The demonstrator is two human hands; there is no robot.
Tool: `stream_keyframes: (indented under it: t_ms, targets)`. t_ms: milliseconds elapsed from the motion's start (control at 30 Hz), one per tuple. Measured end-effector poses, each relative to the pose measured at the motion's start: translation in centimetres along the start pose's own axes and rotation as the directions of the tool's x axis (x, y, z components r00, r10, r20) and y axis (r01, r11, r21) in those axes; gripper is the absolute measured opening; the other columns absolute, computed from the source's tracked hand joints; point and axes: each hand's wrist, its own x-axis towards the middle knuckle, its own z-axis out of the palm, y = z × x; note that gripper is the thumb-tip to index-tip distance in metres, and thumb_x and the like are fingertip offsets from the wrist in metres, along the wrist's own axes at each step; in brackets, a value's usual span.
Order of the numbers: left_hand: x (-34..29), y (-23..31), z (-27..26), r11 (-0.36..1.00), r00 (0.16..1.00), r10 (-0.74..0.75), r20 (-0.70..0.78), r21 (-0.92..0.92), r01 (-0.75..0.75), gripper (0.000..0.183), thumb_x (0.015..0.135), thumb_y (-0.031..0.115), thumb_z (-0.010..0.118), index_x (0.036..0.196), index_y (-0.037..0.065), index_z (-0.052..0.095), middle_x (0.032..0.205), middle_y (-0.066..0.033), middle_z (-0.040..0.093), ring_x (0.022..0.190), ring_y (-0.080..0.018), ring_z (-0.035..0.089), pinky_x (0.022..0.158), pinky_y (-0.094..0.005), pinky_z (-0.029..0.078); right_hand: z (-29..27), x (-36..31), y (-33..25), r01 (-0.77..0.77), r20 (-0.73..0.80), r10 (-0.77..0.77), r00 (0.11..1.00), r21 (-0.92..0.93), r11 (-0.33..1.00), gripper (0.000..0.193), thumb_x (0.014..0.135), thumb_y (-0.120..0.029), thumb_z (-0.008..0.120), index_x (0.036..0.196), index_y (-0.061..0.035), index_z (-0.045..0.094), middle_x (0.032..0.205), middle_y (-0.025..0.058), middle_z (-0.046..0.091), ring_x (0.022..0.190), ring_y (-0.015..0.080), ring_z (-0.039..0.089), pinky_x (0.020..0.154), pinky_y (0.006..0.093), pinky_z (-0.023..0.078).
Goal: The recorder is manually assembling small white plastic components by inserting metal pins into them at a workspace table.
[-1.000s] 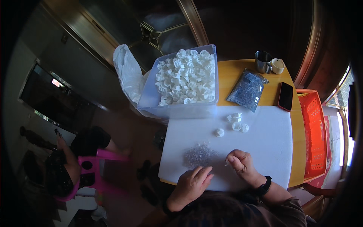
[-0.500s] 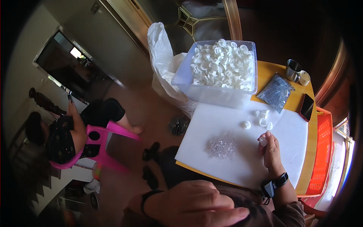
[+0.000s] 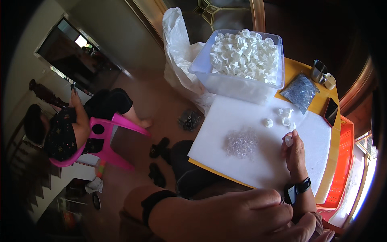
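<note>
My right hand [image 3: 295, 151], a smartwatch on its wrist, is closed around a small whitish plastic piece [image 3: 288, 140], pinched near the thumb above the white foam board [image 3: 213, 133]. Close to the camera, my left hand [image 3: 246, 213] reaches across toward my right wrist; its fingers are curled, and anything in them is hidden. Beyond my right hand, several white plastic fittings [image 3: 286, 121] lie on the board. Left of it is a loose pile of small clear plastic pieces [image 3: 242, 144].
A clear bin [image 3: 238, 86] heaped with white fittings stands at the back beside a white plastic bag [image 3: 177, 44]. A bag of grey pieces [image 3: 300, 92], metal cup [image 3: 318, 71] and phone [image 3: 331, 112] lie right. A person sits on a pink chair [image 3: 105, 139] at left.
My left hand has moved right, toward my right forearm, and its fingers look more curled. My right hand still holds the small piece. The whole view has shifted slightly.
</note>
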Motion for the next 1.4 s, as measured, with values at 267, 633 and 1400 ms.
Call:
stream_keyframes:
  t_ms: [267,633,1400]
  targets:
    - [-9.3,-3.5,-0.1,0.861,0.839,-0.509,0.191,0.098,0.500,0.027,0.077,0.000,0.067,0.104,0.004,0.066,0.092,-0.0085,0.066,0.072,-0.0193,0.064,0.061,-0.0294,0.051,-1.1,0.0,0.3,-0.008,0.068,-0.003,0.998,0.171,0.985,0.037,0.094,-0.043,0.053,0.091,-0.0067,0.059,0.070,0.0024,0.055,0.059,0.0107,0.050,0.054,0.0236,0.040]
    - [-20.3,-4.8,5.6,0.541,0.459,-0.829,0.319,0.254,0.802,0.014,0.084,0.006,0.062,0.097,0.003,0.065,0.088,-0.0121,0.065,0.077,-0.0288,0.064,0.068,-0.0350,0.052,-0.6,-0.4,-0.6,-0.173,0.434,-0.048,0.900,0.456,0.873,0.034,0.091,-0.025,0.062,0.120,-0.0063,0.057,0.100,0.0076,0.062,0.084,0.0160,0.062,0.076,0.0291,0.050]
    - [-19.1,-7.4,9.9,0.499,0.388,-0.849,0.357,0.302,0.813,0.007,0.081,0.006,0.063,0.087,0.005,0.058,0.078,-0.0117,0.060,0.071,-0.0323,0.059,0.063,-0.0406,0.046,-1.2,-3.2,-2.8,-0.383,0.643,-0.063,0.763,0.529,0.757,0.043,0.094,-0.006,0.054,0.136,-0.0020,0.043,0.112,0.0093,0.061,0.088,0.0143,0.064,0.074,0.0238,0.051]
